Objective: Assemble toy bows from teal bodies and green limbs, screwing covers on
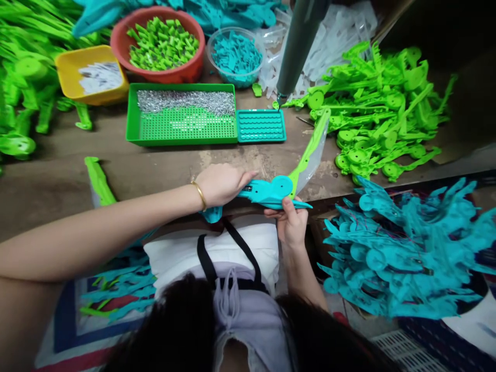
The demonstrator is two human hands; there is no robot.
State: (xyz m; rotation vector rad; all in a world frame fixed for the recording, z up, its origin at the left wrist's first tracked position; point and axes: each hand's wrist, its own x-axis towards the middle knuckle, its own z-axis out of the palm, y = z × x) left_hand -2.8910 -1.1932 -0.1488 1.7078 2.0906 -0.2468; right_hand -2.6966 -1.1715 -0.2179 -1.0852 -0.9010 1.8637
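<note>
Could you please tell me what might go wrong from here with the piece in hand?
If the left hand or right hand slips, the blue plastic assembly might fall, being held at the front edge of the table. Its green arm reaches toward the heap of green parts, so it could perhaps catch on them.

"Could you read any lettering, numbers or brand names?"

"None. The turquoise part (267,192) had a small dark patch (247,189) on it, but it was too tiny to make out."

"And the white surface (463,324) at the lower right?"

"It bore a bluish smudge (489,329), too blurred to read. Nothing else was legible either."
</note>
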